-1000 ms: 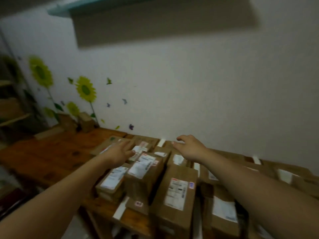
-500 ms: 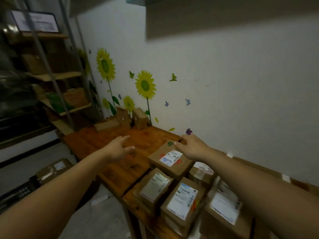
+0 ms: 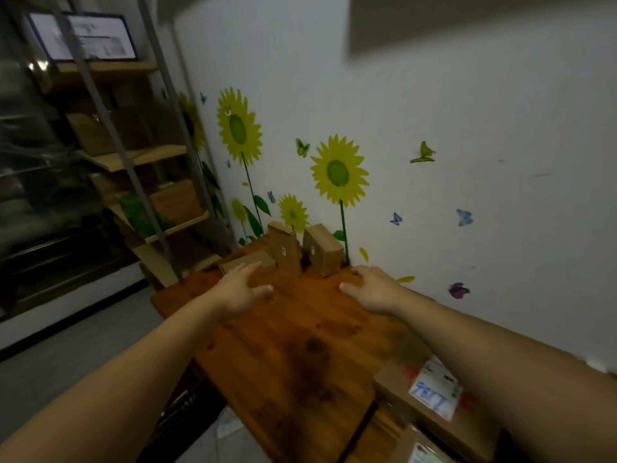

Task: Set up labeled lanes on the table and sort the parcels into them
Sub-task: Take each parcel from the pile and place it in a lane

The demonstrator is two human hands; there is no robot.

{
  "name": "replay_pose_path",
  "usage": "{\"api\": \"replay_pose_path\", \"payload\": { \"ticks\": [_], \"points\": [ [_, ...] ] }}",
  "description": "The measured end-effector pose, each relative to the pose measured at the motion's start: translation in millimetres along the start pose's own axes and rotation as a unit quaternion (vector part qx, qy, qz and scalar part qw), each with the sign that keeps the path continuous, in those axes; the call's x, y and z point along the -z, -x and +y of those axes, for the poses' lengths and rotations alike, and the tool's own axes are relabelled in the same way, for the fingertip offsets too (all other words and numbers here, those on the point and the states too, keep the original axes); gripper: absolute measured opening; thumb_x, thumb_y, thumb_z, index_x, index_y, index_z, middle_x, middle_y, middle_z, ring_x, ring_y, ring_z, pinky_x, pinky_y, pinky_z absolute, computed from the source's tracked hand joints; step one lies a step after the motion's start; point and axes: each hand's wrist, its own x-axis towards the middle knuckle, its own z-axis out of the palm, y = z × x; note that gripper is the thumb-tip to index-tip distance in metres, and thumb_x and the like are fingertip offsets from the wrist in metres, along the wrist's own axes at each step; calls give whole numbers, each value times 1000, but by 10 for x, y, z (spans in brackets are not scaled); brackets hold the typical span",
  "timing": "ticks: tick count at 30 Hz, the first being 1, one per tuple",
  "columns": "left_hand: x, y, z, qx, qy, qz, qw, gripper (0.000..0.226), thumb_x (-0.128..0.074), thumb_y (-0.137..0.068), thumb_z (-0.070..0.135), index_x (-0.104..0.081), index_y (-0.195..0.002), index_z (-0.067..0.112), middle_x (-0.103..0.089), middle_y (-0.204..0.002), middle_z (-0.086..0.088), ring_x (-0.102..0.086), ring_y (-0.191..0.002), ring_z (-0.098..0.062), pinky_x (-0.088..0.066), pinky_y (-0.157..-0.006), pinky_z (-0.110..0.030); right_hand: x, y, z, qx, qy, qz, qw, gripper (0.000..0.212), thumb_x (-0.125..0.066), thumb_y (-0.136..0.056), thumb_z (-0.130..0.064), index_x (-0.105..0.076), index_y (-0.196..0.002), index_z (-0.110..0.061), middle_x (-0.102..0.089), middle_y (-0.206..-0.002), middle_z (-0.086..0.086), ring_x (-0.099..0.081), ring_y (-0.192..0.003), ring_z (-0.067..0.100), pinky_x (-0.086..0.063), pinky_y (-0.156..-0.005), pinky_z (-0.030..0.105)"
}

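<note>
Both my arms stretch out over a bare stretch of the wooden table (image 3: 293,355). My left hand (image 3: 238,289) hovers with fingers spread and holds nothing. My right hand (image 3: 370,287) is likewise spread and empty, close to the wall. Just beyond my fingertips, at the table's far end, stand two upright brown parcels (image 3: 285,250) (image 3: 322,248), and a flat one (image 3: 245,260) lies to their left. A labelled parcel (image 3: 430,392) shows at the lower right under my right forearm, with another label (image 3: 424,454) at the frame's bottom edge.
A white wall with sunflower and butterfly stickers (image 3: 339,172) runs along the table's right side. Metal-framed shelves (image 3: 143,158) with boxes stand to the left beyond the table's end. Grey floor (image 3: 66,359) lies to the left of the table.
The view has swung left, away from the pile of parcels toward the table's far end. Both hands have left the parcels and now reach over bare wood near the upright boxes.
</note>
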Motion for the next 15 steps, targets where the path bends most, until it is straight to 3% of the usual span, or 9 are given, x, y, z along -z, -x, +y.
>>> {"api": "replay_pose_path", "payload": {
  "ticks": [10, 15],
  "points": [
    [691, -1550, -1376, -24, -29, -47, 998, 72, -55, -89, 47, -17, -149, 32, -8, -158, -2, -11, -144, -27, -16, -115, -44, -654, -1472, -985, -53, 26, 37, 998, 70, -56, -88, -53, -36, -146, -18, -40, -146, 12, -44, -129, 29, -39, -105, 38],
    [1030, -2243, -1820, -58, -40, -58, 996, 74, -58, -87, 48, -21, -148, 30, -16, -156, -1, -19, -142, -27, -23, -114, -45, -869, -1991, -1356, -71, 9, 58, 996, 68, -61, -88, -46, -36, -146, -20, -43, -146, 5, -49, -124, 25, -42, -100, 33]
  ]
}}
